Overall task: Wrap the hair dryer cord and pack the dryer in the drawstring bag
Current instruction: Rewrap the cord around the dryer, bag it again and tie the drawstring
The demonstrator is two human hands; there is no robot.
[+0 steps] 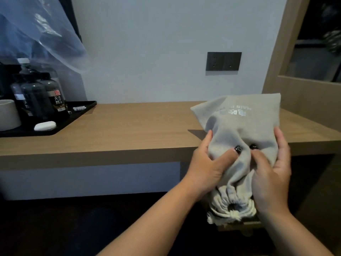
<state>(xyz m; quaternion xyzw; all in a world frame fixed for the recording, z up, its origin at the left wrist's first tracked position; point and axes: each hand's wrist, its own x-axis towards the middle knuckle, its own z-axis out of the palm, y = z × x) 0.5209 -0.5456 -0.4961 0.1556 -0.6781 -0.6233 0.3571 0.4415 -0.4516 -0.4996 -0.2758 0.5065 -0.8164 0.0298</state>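
Far to my left a black tray sits on the wooden counter, carrying what I count as three dark bottles, though they overlap in the dim light and there may be another behind, plus one pale cup and one white bar of soap. One dark socket plate is on the wall further right. Then my two hands, both clamped on the one grey drawstring bag, which I hold up over the near right edge of the counter with its gathered mouth towards me. My left hand grips the bag's left side, thumb pressed into the cloth at the middle; my right hand grips the right side the same way, the thumbs nearly meeting. The dryer itself is not visible; I judge it is inside, since the cloth bulges. The mouth looks cinched almost closed, so to finish well I should keep the bulk squeezed firmly, pull the cord ends snug, then set the bag flat on the counter rather than letting it swing.
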